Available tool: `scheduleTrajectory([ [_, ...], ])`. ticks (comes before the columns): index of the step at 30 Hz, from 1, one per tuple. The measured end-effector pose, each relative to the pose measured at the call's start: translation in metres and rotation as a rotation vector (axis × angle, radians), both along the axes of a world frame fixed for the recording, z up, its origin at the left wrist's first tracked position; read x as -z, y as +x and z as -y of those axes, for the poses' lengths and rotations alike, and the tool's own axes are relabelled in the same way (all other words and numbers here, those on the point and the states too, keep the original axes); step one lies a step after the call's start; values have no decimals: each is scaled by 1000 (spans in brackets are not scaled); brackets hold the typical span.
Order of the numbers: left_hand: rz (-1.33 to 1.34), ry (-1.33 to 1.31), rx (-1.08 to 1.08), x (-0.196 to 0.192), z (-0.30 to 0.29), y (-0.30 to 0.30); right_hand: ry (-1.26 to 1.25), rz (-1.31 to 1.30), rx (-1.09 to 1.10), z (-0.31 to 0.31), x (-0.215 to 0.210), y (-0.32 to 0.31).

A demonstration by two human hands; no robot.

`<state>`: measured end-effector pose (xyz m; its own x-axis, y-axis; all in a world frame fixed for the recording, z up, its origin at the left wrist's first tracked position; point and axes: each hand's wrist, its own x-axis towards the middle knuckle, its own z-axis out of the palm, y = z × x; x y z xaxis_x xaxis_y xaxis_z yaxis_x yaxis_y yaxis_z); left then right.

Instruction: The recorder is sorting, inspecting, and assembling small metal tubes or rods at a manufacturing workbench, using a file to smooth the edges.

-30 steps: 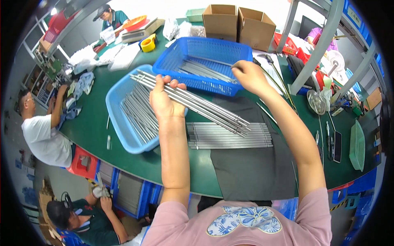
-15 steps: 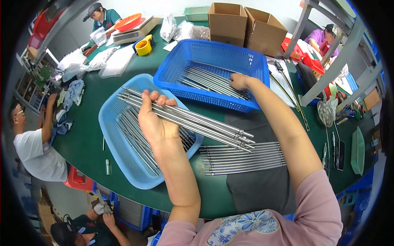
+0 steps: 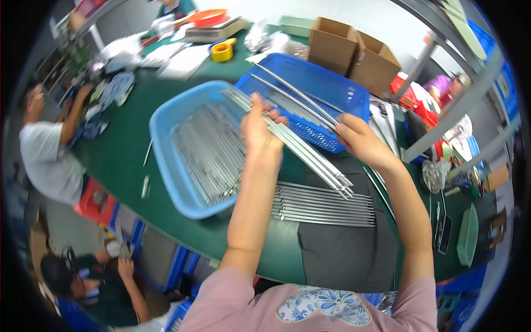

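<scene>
Left hand [image 3: 260,124] raised above the near edge of the light-blue basket [image 3: 166,119], fingers curled round a flat sheaf of long metal rods [image 3: 301,146], thumb clamped across the top. Held fanned in one layer rather than bunched, probably so that each rod shows along its whole length and ends line up. Sheaf slanted from upper left down to lower right, free ends hanging over the grey mat [image 3: 343,252].

Right hand [image 3: 359,138] closed in a pinch on two separate rods [image 3: 293,91] that run up and away over the dark-blue mesh basket [image 3: 343,91], lifted clear of the rest; apparently kept apart from the sheaf in the other hand instead of being mixed in.

More rods lying lengthwise in the bed of the light-blue basket, packed parallel so as to stay flat. A further row of rods [image 3: 326,205] laid side by side on the green table [image 3: 121,155], partly on the grey mat, ends squared, just below the held sheaf.

Beyond the baskets, two open cardboard boxes [image 3: 354,50], a yellow tape roll [image 3: 224,51] and an orange bowl [image 3: 207,16]. At the left edge, a seated person in a white shirt [image 3: 44,160], busy with small items; another person [image 3: 88,276] below the table edge.
</scene>
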<state>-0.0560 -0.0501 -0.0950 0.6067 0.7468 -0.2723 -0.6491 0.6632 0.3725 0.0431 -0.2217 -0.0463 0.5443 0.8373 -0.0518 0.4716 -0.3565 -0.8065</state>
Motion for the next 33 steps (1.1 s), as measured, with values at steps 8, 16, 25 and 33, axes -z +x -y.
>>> scheduleTrajectory([
  [8,-63,184,69,-8,18,-20,50,434,-27,19,-9,-96],
  [16,-286,208,-26,-31,-12,-40,111,624,-137,32,-4,-132],
  [25,-729,308,-347,-6,-196,-59,105,421,186,147,23,-70],
  [33,-1120,413,-261,73,-193,-60,192,743,218,63,23,3],
])
